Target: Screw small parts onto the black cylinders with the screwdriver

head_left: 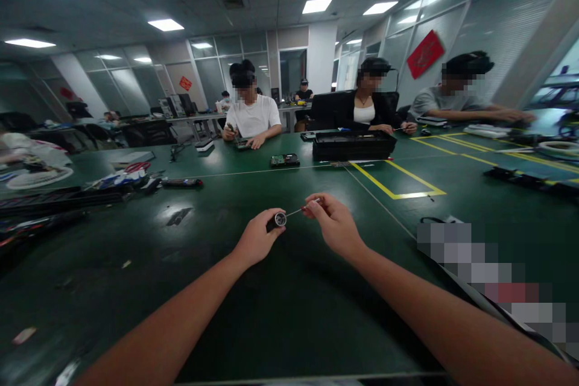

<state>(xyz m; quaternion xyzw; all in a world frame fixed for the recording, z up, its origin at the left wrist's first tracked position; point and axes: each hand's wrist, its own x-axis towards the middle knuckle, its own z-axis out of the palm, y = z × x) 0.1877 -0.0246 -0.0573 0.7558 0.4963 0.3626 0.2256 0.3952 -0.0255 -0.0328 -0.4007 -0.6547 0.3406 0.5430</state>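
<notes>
My left hand [257, 237] is closed around a short black cylinder [280, 219] whose round, silvery open end faces me; it looks like a flashlight part. Just to the right, my right hand [337, 223] pinches a thin metal rod [295, 212], which looks like a slim screwdriver. Its tip points left and reaches close to the cylinder's rim; whether it touches cannot be made out. The fingers hide most of the rod's handle. Both hands are above the green table [289, 313].
A circuit board [284, 160] and a long black tray [354, 146] are across the table. Cables and parts [131, 180] pile up at left, near a dark tool-like object [182, 183]. Yellow tape [418, 195] marks the right. Several people sit opposite, one in a white T-shirt [253, 116].
</notes>
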